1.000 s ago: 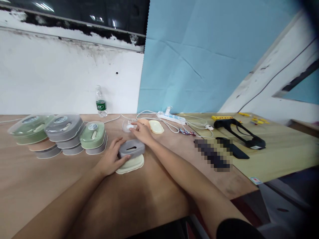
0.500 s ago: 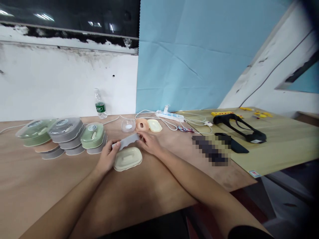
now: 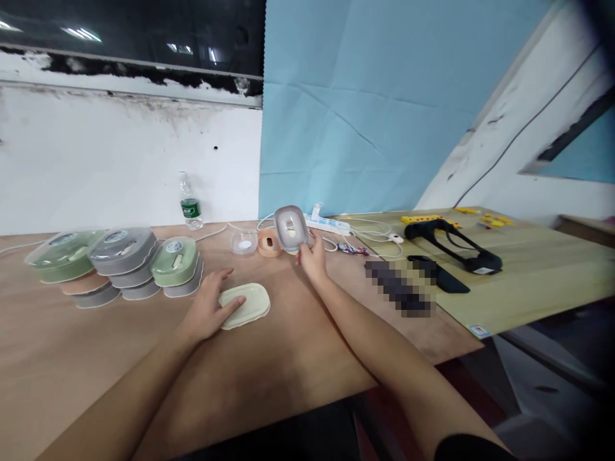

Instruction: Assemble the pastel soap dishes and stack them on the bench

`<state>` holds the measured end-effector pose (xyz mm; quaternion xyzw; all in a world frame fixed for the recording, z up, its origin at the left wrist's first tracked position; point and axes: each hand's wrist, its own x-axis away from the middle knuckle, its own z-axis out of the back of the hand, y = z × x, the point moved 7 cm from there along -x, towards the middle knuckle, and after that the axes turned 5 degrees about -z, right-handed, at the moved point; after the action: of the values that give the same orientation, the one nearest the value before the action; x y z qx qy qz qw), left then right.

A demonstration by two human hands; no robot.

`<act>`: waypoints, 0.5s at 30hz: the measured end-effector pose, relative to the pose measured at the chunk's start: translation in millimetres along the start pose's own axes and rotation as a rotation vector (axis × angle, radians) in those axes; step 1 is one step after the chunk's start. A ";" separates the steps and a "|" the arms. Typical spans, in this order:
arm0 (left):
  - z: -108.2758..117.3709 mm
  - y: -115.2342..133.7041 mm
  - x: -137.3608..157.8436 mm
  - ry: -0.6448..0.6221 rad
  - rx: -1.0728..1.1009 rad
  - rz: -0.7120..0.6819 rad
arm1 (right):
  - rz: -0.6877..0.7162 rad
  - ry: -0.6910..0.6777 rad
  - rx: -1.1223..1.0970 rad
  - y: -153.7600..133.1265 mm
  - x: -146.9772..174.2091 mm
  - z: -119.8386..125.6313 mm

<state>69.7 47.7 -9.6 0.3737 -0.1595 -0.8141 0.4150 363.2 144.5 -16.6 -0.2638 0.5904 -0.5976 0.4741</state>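
Observation:
My right hand (image 3: 313,257) pinches the lower right edge of a grey rounded plastic box piece (image 3: 284,238). The grey piece is tilted up, its inner side partly facing me, and it looks hollow with a small opening in the middle. Behind it, the cream piece at the back is almost wholly hidden. My left hand (image 3: 211,305) is open, fingers apart, its thumb over the left part of a cream plastic lid (image 3: 254,306) lying flat. Just left of the raised piece sit a peach plastic piece (image 3: 270,244) with a dark oval slot and a clear cover (image 3: 244,243).
Stacked lunch boxes stand at the left: a green one (image 3: 62,255), a grey one (image 3: 122,251) and a smaller green one (image 3: 175,261). Against the wall are a water bottle (image 3: 191,203) and a power strip (image 3: 328,224) with white cables. A black headset (image 3: 454,243) lies to the right.
My left hand has let go of the grey piece and opened over the cream lid. My right hand has carried the piece up, away and to the right, turning it.

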 end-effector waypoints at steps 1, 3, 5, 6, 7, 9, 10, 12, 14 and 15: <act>-1.1 -1.1 -0.1 -0.011 -0.024 -0.005 | -0.057 0.005 -0.026 6.4 -4.0 2.4; -2.9 -0.8 -0.6 -0.026 -0.063 -0.021 | -0.152 0.003 -0.073 15.5 -8.5 2.1; -4.1 1.9 -1.0 -0.042 -0.097 -0.040 | -0.225 -0.019 -0.134 18.6 -9.5 -5.6; -4.4 3.7 -1.3 -0.052 -0.115 -0.049 | -0.254 -0.034 -0.168 18.3 -9.4 -11.4; -4.6 5.3 -1.5 -0.063 -0.130 -0.057 | -0.280 -0.049 -0.199 17.1 -9.0 -17.8; -4.7 7.9 -2.1 -0.083 -0.155 -0.068 | -0.332 -0.071 -0.238 14.6 -8.5 -30.1; -4.9 8.8 -2.4 -0.093 -0.164 -0.073 | -0.362 -0.073 -0.244 14.2 -8.3 -35.0; -5.7 9.6 -2.7 -0.108 -0.178 -0.081 | -0.404 -0.065 -0.236 14.4 -8.6 -42.4; -7.8 10.1 -2.4 -0.128 -0.185 -0.093 | -0.418 -0.058 -0.215 14.9 -9.2 -47.6; -9.3 10.4 -2.0 -0.142 -0.187 -0.100 | -0.413 -0.060 -0.205 14.8 -9.4 -50.1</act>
<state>83.1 43.5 -9.0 0.2825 -0.0931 -0.8694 0.3947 326.9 177.7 -36.7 -0.4433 0.5673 -0.6106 0.3298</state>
